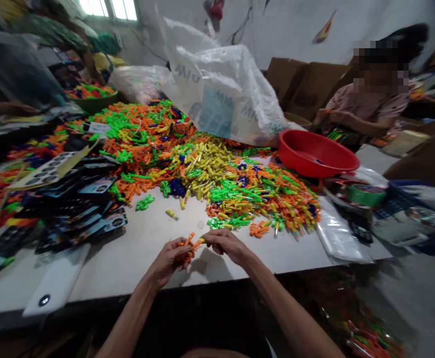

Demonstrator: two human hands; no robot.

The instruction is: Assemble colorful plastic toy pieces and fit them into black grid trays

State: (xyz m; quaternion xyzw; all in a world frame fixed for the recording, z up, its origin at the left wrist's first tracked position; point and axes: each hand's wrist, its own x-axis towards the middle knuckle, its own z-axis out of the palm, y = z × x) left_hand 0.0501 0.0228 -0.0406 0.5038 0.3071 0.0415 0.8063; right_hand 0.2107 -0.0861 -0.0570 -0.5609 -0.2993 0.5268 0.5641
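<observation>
Near the table's front edge, my left hand is closed around an orange plastic toy piece. My right hand pinches a small yellow tube that meets the orange piece; its fingers partly hide the tube. Whether the two parts are joined I cannot tell. Just beyond the hands a loose yellow tube lies on the white tabletop. A heap of yellow tubes and a mixed pile of orange and green pieces with tubes spread behind them.
Black printed cards are stacked at left beside a white device. A red basin, clear plastic bags and green tape sit at right. Behind stands a large white sack. Another person sits at far right.
</observation>
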